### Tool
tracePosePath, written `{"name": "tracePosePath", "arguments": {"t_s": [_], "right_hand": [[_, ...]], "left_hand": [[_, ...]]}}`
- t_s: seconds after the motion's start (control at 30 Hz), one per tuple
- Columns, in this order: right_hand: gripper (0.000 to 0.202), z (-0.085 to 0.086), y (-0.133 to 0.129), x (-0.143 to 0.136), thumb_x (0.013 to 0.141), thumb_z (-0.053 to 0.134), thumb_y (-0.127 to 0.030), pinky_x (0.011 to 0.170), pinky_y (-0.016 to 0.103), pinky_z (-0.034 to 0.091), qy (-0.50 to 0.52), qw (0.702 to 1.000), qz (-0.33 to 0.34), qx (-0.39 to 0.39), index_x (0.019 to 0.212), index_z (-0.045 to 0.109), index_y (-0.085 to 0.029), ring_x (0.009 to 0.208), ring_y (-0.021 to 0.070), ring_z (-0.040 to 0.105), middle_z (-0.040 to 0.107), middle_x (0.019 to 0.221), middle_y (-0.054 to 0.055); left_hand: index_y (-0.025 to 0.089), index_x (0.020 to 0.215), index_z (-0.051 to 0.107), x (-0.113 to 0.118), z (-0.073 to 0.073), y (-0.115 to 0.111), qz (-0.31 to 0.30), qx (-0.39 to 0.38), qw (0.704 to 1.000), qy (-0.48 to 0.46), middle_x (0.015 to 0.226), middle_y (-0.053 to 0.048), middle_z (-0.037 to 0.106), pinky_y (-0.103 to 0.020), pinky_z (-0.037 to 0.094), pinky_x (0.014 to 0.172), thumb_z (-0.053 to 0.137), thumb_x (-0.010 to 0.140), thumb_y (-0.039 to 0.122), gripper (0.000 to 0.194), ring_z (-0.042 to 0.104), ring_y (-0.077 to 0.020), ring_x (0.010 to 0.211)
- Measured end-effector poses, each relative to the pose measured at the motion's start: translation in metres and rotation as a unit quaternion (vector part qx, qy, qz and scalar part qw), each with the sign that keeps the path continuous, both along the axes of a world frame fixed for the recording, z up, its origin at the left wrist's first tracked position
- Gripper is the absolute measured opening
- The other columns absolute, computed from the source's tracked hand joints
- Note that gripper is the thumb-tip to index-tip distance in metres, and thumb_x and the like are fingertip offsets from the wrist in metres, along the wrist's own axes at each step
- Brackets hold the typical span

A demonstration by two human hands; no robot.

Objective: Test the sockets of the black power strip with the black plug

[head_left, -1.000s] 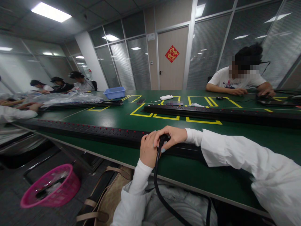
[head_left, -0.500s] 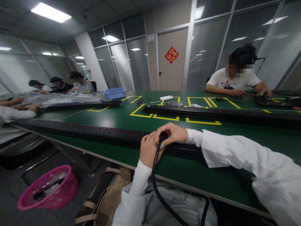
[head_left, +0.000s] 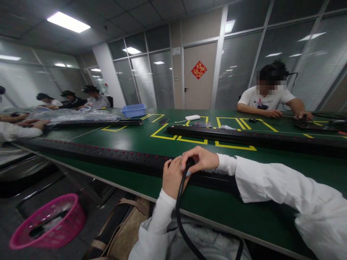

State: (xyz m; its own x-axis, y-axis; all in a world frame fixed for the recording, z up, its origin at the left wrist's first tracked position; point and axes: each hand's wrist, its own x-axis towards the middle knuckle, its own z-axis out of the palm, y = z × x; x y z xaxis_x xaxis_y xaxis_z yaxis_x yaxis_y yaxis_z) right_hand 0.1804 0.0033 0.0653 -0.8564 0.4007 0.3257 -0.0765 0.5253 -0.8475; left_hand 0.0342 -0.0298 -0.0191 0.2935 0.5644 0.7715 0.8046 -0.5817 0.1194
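A long black power strip (head_left: 119, 159) with a row of red dots lies along the near side of the green table. My left hand (head_left: 172, 177) is closed over the strip's near edge, its fingertips resting on the top face. Right beside it, my right hand (head_left: 202, 159) grips a black plug (head_left: 189, 163), thumb and fingers curled around it, above the strip's socket face. From the plug a thick black cable (head_left: 179, 213) hangs over the table edge into my lap. Whether the plug's pins are inside a socket is hidden by my fingers.
A second power strip (head_left: 257, 137) lies farther back on the right. Beyond are a white power bank (head_left: 192, 117), a blue bin (head_left: 133, 110) and plastic film (head_left: 73, 115). A pink basket (head_left: 51, 224) stands on the floor; a co-worker (head_left: 267, 95) sits opposite.
The whole view has tilted slightly, so the room sits a little lower in the picture. Both my hands keep the same hold on the strip and the plug.
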Motion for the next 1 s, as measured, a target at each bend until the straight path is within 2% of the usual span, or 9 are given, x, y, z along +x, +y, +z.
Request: {"name": "tracePosePath", "arguments": {"t_s": [0.1, 0.2, 0.27, 0.33, 0.4, 0.5, 0.63, 0.8, 1.0], "right_hand": [[0.016, 0.018, -0.007, -0.001, 0.064, 0.067, -0.016, 0.082, 0.034, 0.043, 0.037, 0.999, -0.006, 0.014, 0.077, 0.061, -0.009, 0.076, 0.0135, 0.056, 0.060, 0.076, 0.005], [0.011, 0.052, -0.022, 0.002, 0.065, 0.067, -0.013, 0.086, 0.035, 0.039, 0.120, 0.991, -0.004, 0.054, 0.073, 0.061, -0.010, 0.078, 0.0130, 0.055, 0.058, 0.075, 0.003], [0.012, 0.071, -0.030, 0.008, 0.066, 0.066, -0.012, 0.088, 0.035, 0.037, 0.104, 0.991, 0.019, 0.086, 0.077, 0.061, -0.010, 0.082, 0.0138, 0.054, 0.059, 0.078, 0.004], [0.019, 0.077, -0.034, 0.019, 0.066, 0.066, -0.011, 0.084, 0.033, 0.039, 0.054, 0.995, 0.015, 0.081, 0.085, 0.060, -0.009, 0.084, 0.0141, 0.053, 0.059, 0.083, 0.006], [0.023, 0.068, -0.032, 0.032, 0.066, 0.066, -0.012, 0.078, 0.030, 0.040, 0.028, 0.999, 0.007, 0.038, 0.087, 0.059, -0.008, 0.080, 0.0128, 0.053, 0.057, 0.083, 0.005], [0.022, 0.037, -0.023, 0.047, 0.068, 0.065, -0.018, 0.072, 0.026, 0.040, 0.019, 0.999, -0.005, -0.041, 0.086, 0.057, -0.008, 0.077, 0.0114, 0.051, 0.054, 0.080, 0.004], [0.025, 0.007, -0.010, 0.047, 0.065, 0.067, -0.021, 0.062, 0.021, 0.037, 0.034, 0.996, -0.052, -0.071, 0.082, 0.054, -0.009, 0.067, 0.0081, 0.047, 0.048, 0.073, -0.001], [0.019, 0.003, -0.008, 0.034, 0.069, 0.063, -0.021, 0.052, 0.018, 0.031, -0.027, 0.992, -0.102, -0.070, 0.078, 0.052, -0.009, 0.051, 0.0037, 0.036, 0.039, 0.058, -0.007], [0.014, 0.007, -0.012, 0.027, 0.071, 0.058, -0.017, 0.053, 0.018, 0.032, -0.040, 0.994, -0.096, -0.039, 0.079, 0.051, -0.008, 0.052, 0.0043, 0.038, 0.042, 0.057, -0.006]], "left_hand": [[0.016, 0.102, 0.051, 0.002, 0.009, 0.000, -0.036, -0.002, 0.997, -0.065, 0.098, -0.008, 0.061, -0.038, 0.036, 0.087, 0.042, 0.082, 0.025, 0.025, 0.053, -0.0202, 0.096], [0.017, 0.109, 0.047, 0.004, 0.036, -0.005, -0.056, 0.019, 0.989, -0.133, 0.106, -0.009, 0.058, -0.035, 0.036, 0.089, 0.033, 0.086, 0.023, 0.028, 0.049, -0.0183, 0.105], [0.019, 0.111, 0.047, 0.004, 0.056, -0.010, -0.054, 0.042, 0.993, -0.092, 0.117, -0.009, 0.051, -0.043, 0.027, 0.096, 0.038, 0.084, 0.028, 0.029, 0.037, -0.0223, 0.118], [0.021, 0.111, 0.048, 0.004, 0.069, -0.014, -0.070, 0.017, 0.997, -0.023, 0.122, -0.008, 0.048, -0.048, 0.021, 0.098, 0.044, 0.081, 0.033, 0.032, 0.032, -0.0241, 0.120], [0.024, 0.110, 0.048, 0.004, 0.069, -0.016, -0.089, -0.048, 0.994, 0.036, 0.124, -0.006, 0.047, -0.050, 0.020, 0.098, 0.044, 0.081, 0.034, 0.031, 0.032, -0.0235, 0.121], [0.026, 0.115, 0.044, 0.002, 0.053, -0.016, -0.083, -0.125, 0.986, 0.067, 0.125, -0.005, 0.046, -0.051, 0.022, 0.097, 0.041, 0.082, 0.037, 0.035, 0.032, -0.0224, 0.121], [0.027, 0.119, 0.041, -0.006, 0.038, -0.012, -0.077, -0.161, 0.980, 0.088, 0.126, -0.005, 0.045, -0.050, 0.022, 0.097, 0.042, 0.081, 0.039, 0.040, 0.033, -0.0217, 0.121], [0.024, 0.128, 0.028, -0.014, 0.049, -0.006, -0.083, -0.149, 0.981, 0.092, 0.129, -0.008, 0.040, -0.045, 0.024, 0.098, 0.044, 0.079, 0.040, 0.054, 0.032, -0.0214, 0.122], [0.021, 0.133, 0.013, -0.015, 0.061, 0.003, -0.128, -0.141, 0.974, 0.121, 0.132, -0.011, 0.036, -0.044, 0.028, 0.097, 0.050, 0.075, 0.039, 0.071, 0.034, -0.0224, 0.121]]}}
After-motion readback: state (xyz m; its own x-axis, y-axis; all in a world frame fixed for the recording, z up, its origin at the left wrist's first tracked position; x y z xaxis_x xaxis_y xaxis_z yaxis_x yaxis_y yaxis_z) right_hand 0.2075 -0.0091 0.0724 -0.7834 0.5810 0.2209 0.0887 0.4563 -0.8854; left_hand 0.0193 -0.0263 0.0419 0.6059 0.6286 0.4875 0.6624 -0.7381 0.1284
